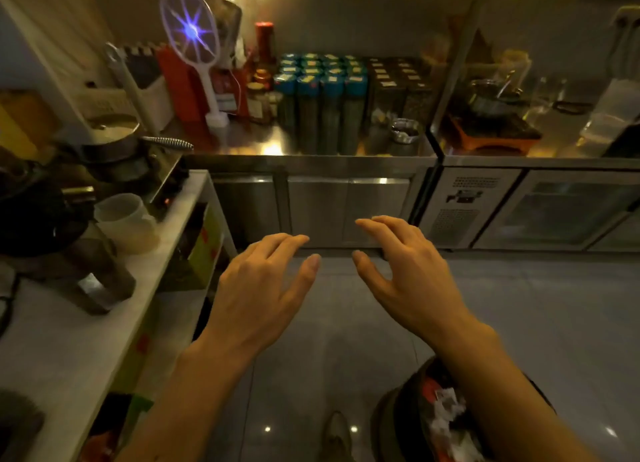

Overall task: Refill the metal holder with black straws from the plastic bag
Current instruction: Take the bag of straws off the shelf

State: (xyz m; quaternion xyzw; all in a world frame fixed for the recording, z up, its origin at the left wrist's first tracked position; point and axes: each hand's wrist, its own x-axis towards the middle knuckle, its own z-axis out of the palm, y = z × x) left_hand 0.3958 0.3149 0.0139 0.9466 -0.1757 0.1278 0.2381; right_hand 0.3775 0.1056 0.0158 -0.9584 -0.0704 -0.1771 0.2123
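Left hand [258,288] and right hand [405,276] held out above floor, fingers spread loosely, gripping nothing. Bin [408,423] below right forearm, contents blurred, possibly paper.

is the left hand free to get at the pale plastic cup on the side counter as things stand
Probably yes. The left hand is open and empty, and the cup stands near the counter's edge with nothing between them.

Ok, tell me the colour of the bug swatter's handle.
White; the bug swatter's handle shows best in the head view.
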